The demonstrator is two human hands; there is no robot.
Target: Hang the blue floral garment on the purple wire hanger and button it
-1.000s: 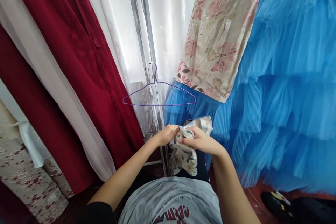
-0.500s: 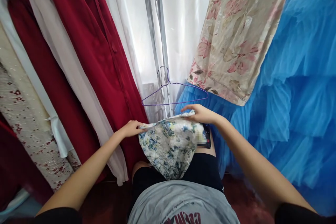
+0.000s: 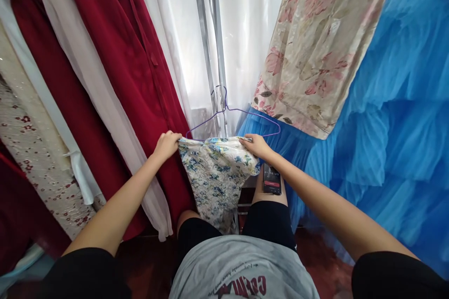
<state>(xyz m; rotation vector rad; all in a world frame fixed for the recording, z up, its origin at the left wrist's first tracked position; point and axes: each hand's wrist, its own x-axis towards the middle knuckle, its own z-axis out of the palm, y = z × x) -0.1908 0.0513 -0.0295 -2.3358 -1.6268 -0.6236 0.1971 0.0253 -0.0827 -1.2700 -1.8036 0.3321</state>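
Both hands hold a small blue-and-white floral garment (image 3: 216, 175) stretched out by its top edge. My left hand (image 3: 166, 144) is closed on its left corner and my right hand (image 3: 255, 145) pinches its right corner. The cloth hangs down in front of my knees. A purple wire hanger (image 3: 233, 119) hangs just behind the garment's top edge, hooked on a metal rack pole (image 3: 213, 46). A phone (image 3: 271, 180) lies on my right thigh with its screen lit.
A dark red dress (image 3: 115, 56) and white fabric (image 3: 80, 79) hang at the left. White sheer curtains (image 3: 245, 32) are behind the pole. A beige floral garment (image 3: 315, 42) and a blue tulle skirt (image 3: 393, 117) hang at the right. The floor is dark red.
The garment went from bunched between my hands to spread wide. Both hands moved apart and rose toward the hanger, lifting the cloth off my lap and uncovering the phone.
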